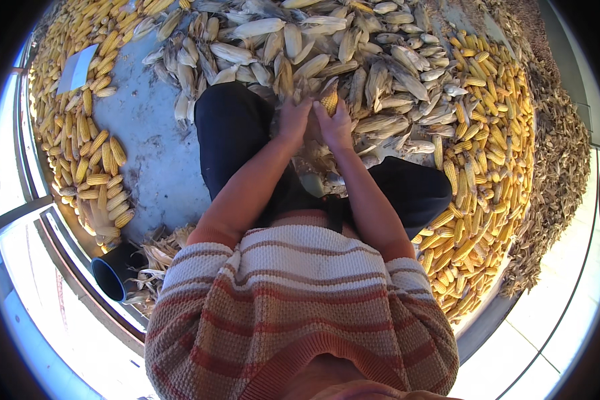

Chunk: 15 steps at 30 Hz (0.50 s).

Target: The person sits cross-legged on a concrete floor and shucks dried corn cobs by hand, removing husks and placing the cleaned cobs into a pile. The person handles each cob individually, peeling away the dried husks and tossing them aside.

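Between my knees, my right hand (336, 125) is closed around an ear of corn (329, 101) whose yellow kernels show, with some husk at its upper tip. My left hand (294, 120) is right beside it, fingers curled around what looks like dry husk; the fingertips are partly blurred. The two hands nearly touch at the thumbs. Just beyond them spreads a heap of unhusked ears of corn (260, 27) in pale, dry husks. Loose husk lies below the hands, between my legs.
Husked yellow ears lie in a large pile (495, 165) at the right and another pile (75, 145) at the left, with a pale flat sheet (78, 69) on it. A dark cylindrical container (111, 277) lies at the lower left beside husks (155, 260). Dry husks (555, 200) line the far right.
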Each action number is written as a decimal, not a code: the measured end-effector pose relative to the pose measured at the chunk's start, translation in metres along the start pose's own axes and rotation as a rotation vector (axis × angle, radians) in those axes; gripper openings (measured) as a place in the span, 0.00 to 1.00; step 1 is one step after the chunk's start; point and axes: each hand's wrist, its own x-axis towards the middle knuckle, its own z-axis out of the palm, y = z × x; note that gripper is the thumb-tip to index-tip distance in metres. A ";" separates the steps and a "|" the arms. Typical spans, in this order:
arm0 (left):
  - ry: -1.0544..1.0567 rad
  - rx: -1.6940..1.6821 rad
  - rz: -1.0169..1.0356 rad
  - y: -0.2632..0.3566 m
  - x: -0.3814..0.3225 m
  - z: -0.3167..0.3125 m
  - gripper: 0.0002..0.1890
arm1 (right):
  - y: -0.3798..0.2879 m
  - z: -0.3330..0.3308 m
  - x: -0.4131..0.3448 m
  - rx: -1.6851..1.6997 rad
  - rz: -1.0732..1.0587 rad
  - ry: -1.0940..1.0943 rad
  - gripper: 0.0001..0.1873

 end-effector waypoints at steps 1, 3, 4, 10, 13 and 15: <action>-0.048 -0.055 -0.087 0.003 -0.001 -0.002 0.16 | 0.000 -0.002 -0.001 0.024 -0.015 -0.011 0.29; -0.142 -0.133 -0.210 0.008 -0.002 -0.004 0.16 | 0.001 -0.008 -0.004 0.113 -0.039 -0.043 0.28; -0.188 -0.154 -0.246 0.011 -0.002 -0.004 0.17 | 0.002 -0.011 -0.005 0.179 -0.048 -0.064 0.27; -0.265 -0.233 -0.279 0.019 -0.008 0.000 0.17 | 0.011 -0.016 -0.008 0.338 -0.107 -0.141 0.24; -0.177 -0.125 -0.193 0.016 -0.009 0.002 0.15 | 0.016 -0.013 -0.010 0.337 -0.097 -0.133 0.25; -0.117 -0.083 -0.120 0.011 -0.007 0.002 0.14 | 0.019 -0.012 -0.008 0.348 -0.073 -0.117 0.26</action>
